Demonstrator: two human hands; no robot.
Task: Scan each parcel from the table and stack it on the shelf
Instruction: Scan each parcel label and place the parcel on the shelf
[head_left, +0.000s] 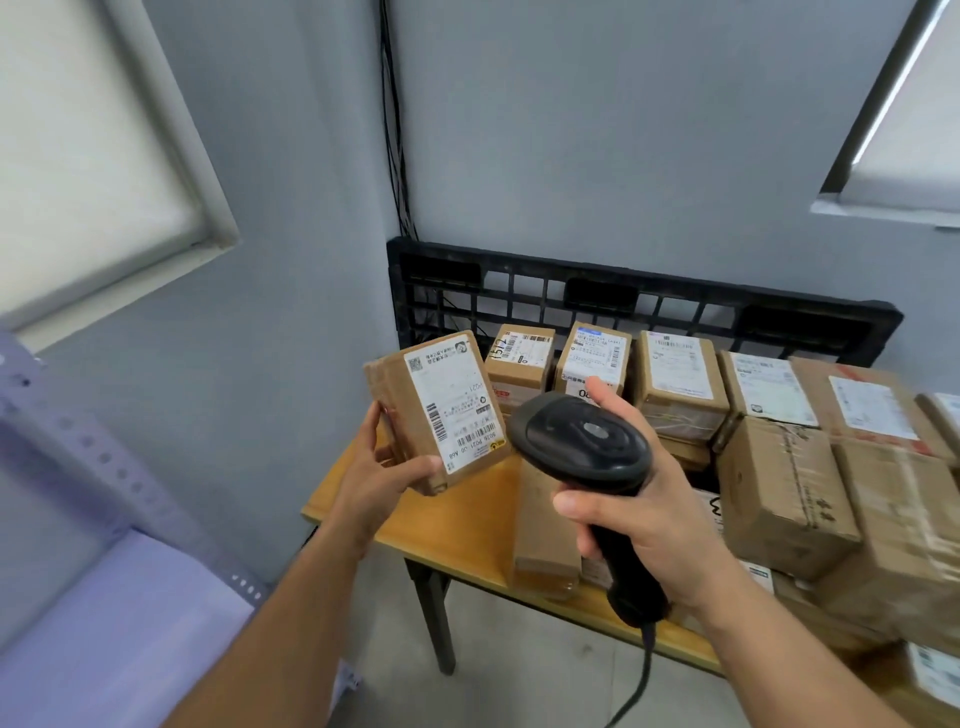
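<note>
My left hand (382, 470) grips a small brown cardboard parcel (415, 400) from below, lifted above the table's left end, its white label with barcodes turned up toward me. My right hand (647, 512) holds a black barcode scanner (584, 441) by its handle, with the scanner head just right of the parcel and close to its label. The scanner's cable hangs down below my wrist. Several more brown parcels (779, 488) crowd the wooden table (457, 525). The pale metal shelf (98, 467) stands at the left.
A flat brown parcel (543, 540) lies near the table's front edge under the scanner. A black plastic pallet (623, 296) leans against the grey wall behind the table. Black cables run down the wall corner. Windows with blinds sit left and right.
</note>
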